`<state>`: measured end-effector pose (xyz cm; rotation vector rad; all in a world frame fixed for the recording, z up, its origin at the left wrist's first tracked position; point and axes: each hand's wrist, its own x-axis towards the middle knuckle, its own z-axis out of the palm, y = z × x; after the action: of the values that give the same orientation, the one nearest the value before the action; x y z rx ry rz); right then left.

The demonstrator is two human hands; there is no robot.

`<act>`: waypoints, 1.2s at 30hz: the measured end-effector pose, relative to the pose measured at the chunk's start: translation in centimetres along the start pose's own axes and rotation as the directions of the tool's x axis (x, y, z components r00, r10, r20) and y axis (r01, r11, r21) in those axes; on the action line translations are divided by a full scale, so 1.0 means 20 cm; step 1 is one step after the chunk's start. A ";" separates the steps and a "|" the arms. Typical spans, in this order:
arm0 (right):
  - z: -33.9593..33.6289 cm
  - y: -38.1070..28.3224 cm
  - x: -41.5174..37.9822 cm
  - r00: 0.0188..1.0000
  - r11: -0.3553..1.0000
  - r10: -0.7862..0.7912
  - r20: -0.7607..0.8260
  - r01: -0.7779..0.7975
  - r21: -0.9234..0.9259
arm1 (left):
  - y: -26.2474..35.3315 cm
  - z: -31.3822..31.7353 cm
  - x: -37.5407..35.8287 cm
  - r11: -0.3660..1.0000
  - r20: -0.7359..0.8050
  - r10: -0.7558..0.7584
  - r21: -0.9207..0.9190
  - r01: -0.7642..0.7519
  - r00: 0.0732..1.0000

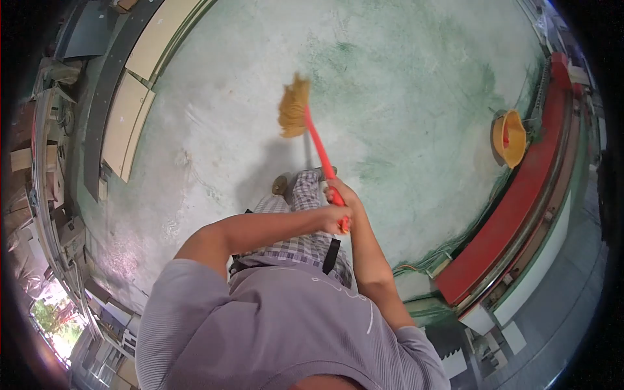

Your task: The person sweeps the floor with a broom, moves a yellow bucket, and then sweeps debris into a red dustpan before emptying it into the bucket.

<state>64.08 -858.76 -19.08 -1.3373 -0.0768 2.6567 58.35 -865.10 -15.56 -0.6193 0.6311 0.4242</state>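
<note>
A broom with a red handle and tan bristles slants up and to the left from my hands, its head over the pale green floor. My left hand is wrapped round the end of the handle, at my waist. Just above it, my right hand grips the handle too. Which arm each hand belongs to is read from the arms: the left forearm crosses my body, the right one comes up from the lower right.
On the right, a yellow scoop-like container lies beside a long red beam. Cream panels and a dark strip line the left side. Cables run along the floor by the beam. My shoes show below the broom.
</note>
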 end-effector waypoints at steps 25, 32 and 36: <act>0.73 -0.84 -0.10 0.996 0.990 0.080 -0.024 -0.083 -0.112 | 0.46 0.78 -0.57 0.920 0.102 0.392 -0.018 -0.392 0.914; 0.76 -1.15 0.47 0.957 0.926 0.283 0.064 -0.256 -0.277 | 1.12 0.75 -0.50 0.907 -0.048 0.409 -0.092 -0.412 0.911; 0.55 -1.17 0.47 0.986 0.986 0.162 -0.039 -0.163 -0.021 | 1.22 0.72 -0.39 0.974 -0.018 0.205 0.099 -0.203 0.979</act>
<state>52.77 -833.72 -17.22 -1.4587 0.0057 2.7698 45.48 -839.13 -11.09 -0.4700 0.7417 0.5738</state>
